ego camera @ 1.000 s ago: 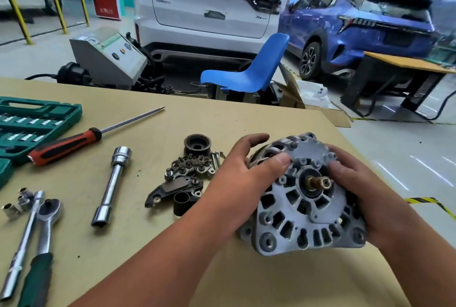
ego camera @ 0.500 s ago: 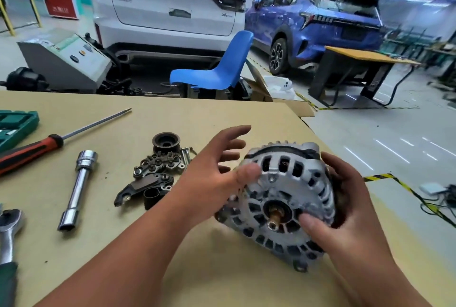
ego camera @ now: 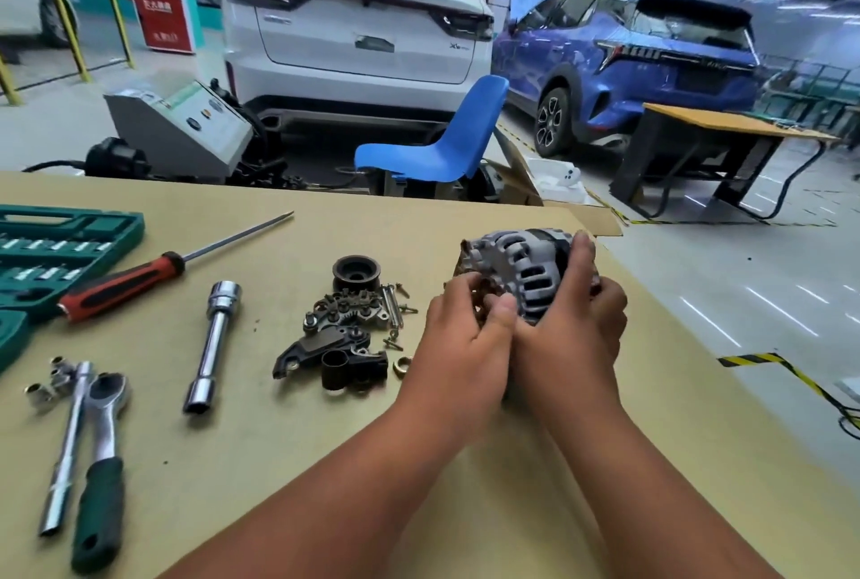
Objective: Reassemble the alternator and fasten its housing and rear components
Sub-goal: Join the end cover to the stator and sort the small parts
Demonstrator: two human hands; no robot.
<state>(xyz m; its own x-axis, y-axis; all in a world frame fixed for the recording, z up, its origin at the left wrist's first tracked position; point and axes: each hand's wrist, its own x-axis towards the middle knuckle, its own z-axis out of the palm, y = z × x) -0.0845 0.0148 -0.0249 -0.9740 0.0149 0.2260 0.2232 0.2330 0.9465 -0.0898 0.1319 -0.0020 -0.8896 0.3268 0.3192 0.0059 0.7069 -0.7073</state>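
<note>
The grey alternator (ego camera: 530, 271) stands on its edge on the tan table (ego camera: 279, 462), its slotted rim towards me. My right hand (ego camera: 577, 336) grips its right side, the fingers curled over the top. Against its left, near side my left hand (ego camera: 465, 336) holds it with curled fingers, and the two thumbs meet in front. To the left lie the loose parts: a dark pulley (ego camera: 356, 273), the rectifier plate (ego camera: 349, 308), a black regulator bracket (ego camera: 332, 355) and some long bolts and screws (ego camera: 393, 303).
A chrome socket extension (ego camera: 211, 345), a red-handled screwdriver (ego camera: 139, 280), a green-handled ratchet (ego camera: 100, 462), small sockets (ego camera: 46, 385) and a green socket case (ego camera: 51, 252) lie on the left. The table's right edge is just beyond the alternator. A blue chair (ego camera: 442, 150) stands behind.
The alternator has been turned from face-up towards me onto its edge and moved farther away. Both hands shifted round it and now meet at its near side.
</note>
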